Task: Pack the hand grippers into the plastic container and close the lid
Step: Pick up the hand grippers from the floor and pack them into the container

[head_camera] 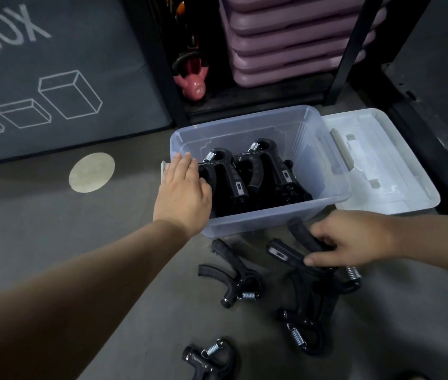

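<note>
Partly packed: some black spring hand grippers standing in clear plastic container, several left on floor at 6 o'clock; right hand fingers curled round one; left hand fingers straight over 9 o'clock rim; translucent white lid off, at 3 o'clock

we count 2 hands: left hand, right hand. 1 clear plastic container, 1 lid. hand grippers: 2 stand plain to see in the container, incl. a 2nd; more black under them, can't count it. 4 on the floor, 1 of those in the right hand; the heap there is too dark to rule out a 5th. so 6 for sure. 1 pink kettlebell. purple step boards: approx 6 stacked, top cut off. 1 grey mat w/ 3 box drawings. 1 round floor sticker.
</note>
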